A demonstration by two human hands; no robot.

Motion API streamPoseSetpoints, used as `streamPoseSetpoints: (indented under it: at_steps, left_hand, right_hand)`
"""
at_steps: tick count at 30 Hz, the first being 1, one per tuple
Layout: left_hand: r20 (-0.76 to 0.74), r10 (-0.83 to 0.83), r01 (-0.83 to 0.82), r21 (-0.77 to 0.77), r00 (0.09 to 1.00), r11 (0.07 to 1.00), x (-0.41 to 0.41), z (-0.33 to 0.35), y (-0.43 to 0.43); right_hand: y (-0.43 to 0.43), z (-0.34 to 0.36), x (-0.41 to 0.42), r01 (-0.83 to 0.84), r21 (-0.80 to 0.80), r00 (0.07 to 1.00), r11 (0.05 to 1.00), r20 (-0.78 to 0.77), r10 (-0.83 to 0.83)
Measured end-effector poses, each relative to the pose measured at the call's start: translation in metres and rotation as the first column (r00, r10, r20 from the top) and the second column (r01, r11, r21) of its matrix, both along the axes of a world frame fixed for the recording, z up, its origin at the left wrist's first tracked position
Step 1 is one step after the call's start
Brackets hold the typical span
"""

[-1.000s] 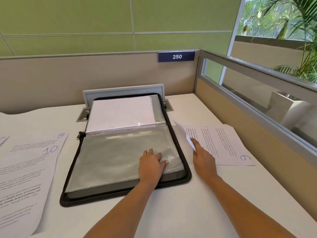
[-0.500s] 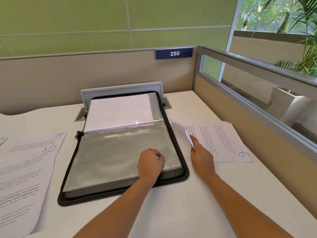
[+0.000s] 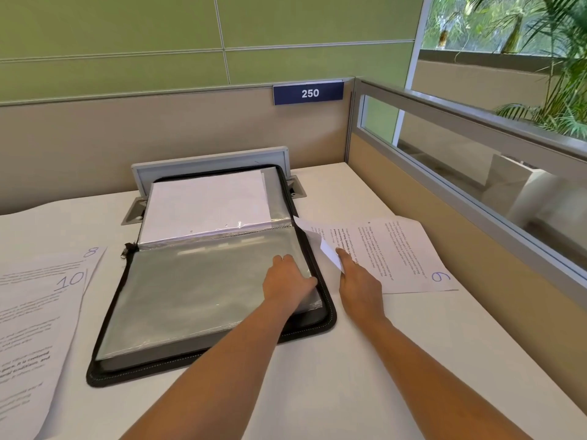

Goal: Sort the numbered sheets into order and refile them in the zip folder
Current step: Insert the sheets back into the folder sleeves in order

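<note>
Desk [image 3: 317, 392], left hand [image 3: 287, 285] now grips sleeve [image 3: 190, 290] edge, right hand [image 3: 359, 282] holds sheet [image 3: 397, 252]

Black fabric zip folder [image 3: 328, 312] w/ pale dotted stitching; grey see-through plastic sleeves [image 3: 190, 290] inside. White paper sheet 6 [image 3: 406, 255] and sheet 10 [image 3: 31, 328]: black print, blue handwritten nos. Navy rectangular sign [image 3: 308, 93], white "250". Green wall panels [image 3: 127, 42], beige partition [image 3: 79, 147].

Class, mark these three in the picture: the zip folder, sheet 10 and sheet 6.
zip folder [image 3: 328, 319]: head view, black rim at its near right corner.
sheet 10 [image 3: 31, 344]: head view, middle of the page.
sheet 6 [image 3: 397, 255]: head view, printed middle.
</note>
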State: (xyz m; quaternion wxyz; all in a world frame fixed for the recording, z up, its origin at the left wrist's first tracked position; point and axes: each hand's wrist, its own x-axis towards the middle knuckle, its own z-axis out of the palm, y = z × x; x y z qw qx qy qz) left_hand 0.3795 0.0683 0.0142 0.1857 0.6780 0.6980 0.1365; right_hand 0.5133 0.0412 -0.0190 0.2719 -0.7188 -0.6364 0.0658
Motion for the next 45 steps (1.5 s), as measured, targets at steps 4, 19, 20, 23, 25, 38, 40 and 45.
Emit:
streamPoseSetpoints:
  at_steps: [4, 19, 20, 23, 25, 38, 40, 45]
  left_hand:
    - [0.115, 0.067, -0.064, -0.022, 0.991, 0.998, -0.007, 0.004, 0.002]
    - [0.641, 0.367, -0.275, -0.244, 0.674, 0.930, -0.028, 0.013, 0.001]
    - [0.646, 0.356, -0.278, -0.224, 0.675, 0.934, -0.028, 0.015, 0.000]
    - [0.642, 0.316, -0.278, -0.163, 0.699, 0.947, -0.026, 0.018, -0.002]
    - [0.631, 0.285, -0.272, -0.120, 0.721, 0.955, -0.023, 0.018, -0.003]
    - [0.636, 0.330, -0.354, -0.095, 0.698, 0.930, -0.004, 0.003, -0.020]
    - [0.678, 0.341, -0.375, -0.104, 0.651, 0.921, -0.003, 0.004, -0.023]
    - [0.706, 0.277, -0.364, -0.029, 0.652, 0.931, 0.000, 0.004, -0.029]
  right_hand:
    - [0.001, -0.002, 0.000, 0.002, 0.024, 1.000, 1.000, -0.015, -0.002]
    - [0.004, 0.008, 0.002, -0.181, 0.171, 0.974, 0.968, -0.105, 0.201]
    - [0.008, 0.015, 0.001, -0.205, 0.159, 0.971, 0.966, -0.090, 0.221]
    - [0.018, 0.037, -0.005, -0.331, 0.049, 0.938, 0.942, 0.124, 0.323]
    - [0.021, 0.047, -0.008, -0.361, -0.084, 0.889, 0.929, 0.268, 0.370]
    - [0.021, 0.053, 0.009, -0.310, -0.295, 0.692, 0.904, 0.582, 0.427]
    - [0.020, 0.053, 0.011, -0.308, -0.297, 0.683, 0.904, 0.592, 0.427]
    - [0.018, 0.051, 0.005, -0.322, -0.249, 0.759, 0.913, 0.509, 0.406]
